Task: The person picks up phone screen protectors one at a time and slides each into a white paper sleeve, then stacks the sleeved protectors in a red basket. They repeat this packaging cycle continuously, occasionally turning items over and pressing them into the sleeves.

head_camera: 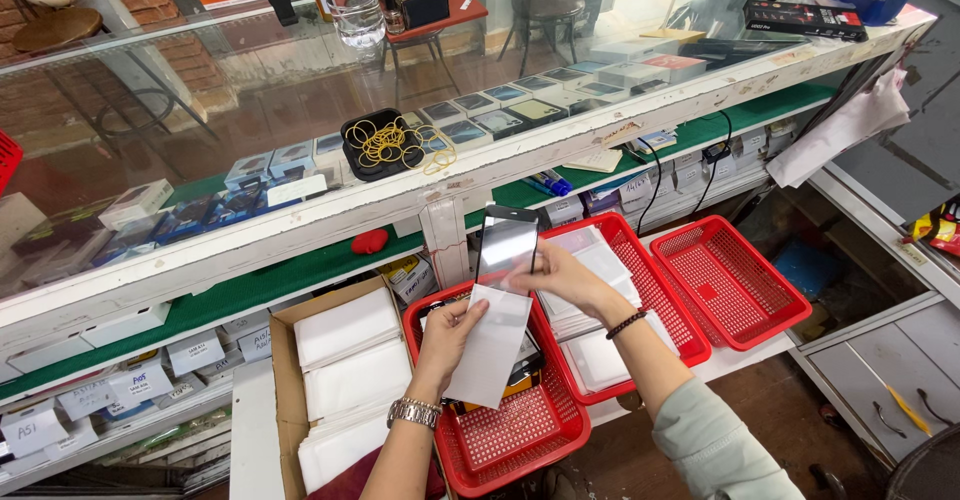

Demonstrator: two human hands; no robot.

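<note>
Left hand (447, 335) grips sleeve (492, 345) — over red basket (520, 440) (pouches inside).

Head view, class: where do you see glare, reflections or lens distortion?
Head view: the glass counter top mirrors the room; the screen protector in the right hand shines pale; the counter edge bows, a wide-angle effect; focus stays sharp.

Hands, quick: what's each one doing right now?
Left hand: shut on the white sleeve.
Right hand: shut on the glass screen panel.

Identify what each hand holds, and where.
Left hand grips a white sleeve at its left edge; right hand pinches the dark glass panel at its lower edge.
</note>
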